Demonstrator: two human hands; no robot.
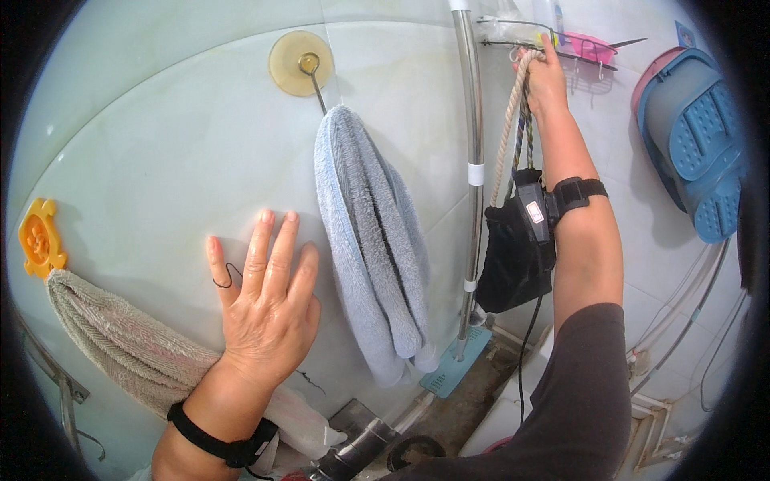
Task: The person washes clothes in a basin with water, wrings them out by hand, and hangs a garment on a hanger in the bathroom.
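Note:
My left hand (267, 300) is spread against or just in front of the pale wall, with a thin dark loop around its little finger and nothing in its grip. To its right, a blue-grey towel (373, 246) hangs from a metal hook on a round yellowish wall pad (301, 63). A beige towel (126, 337) hangs from an orange wall hook (41, 237) at the left, passing behind my left wrist. My right hand (544, 78), raised at the wire rack, holds a thick white rope (514, 114) and patterned cords of a black bag (517, 246), index finger pointing up.
A wire rack (550, 57) holds a pink basket (589, 49). A metal pole (473, 138) stands between the towel and the bag, with a flat teal mop head (454, 364) at its foot. Blue slippers (698, 138) hang at the right. A dark pipe (355, 445) lies low.

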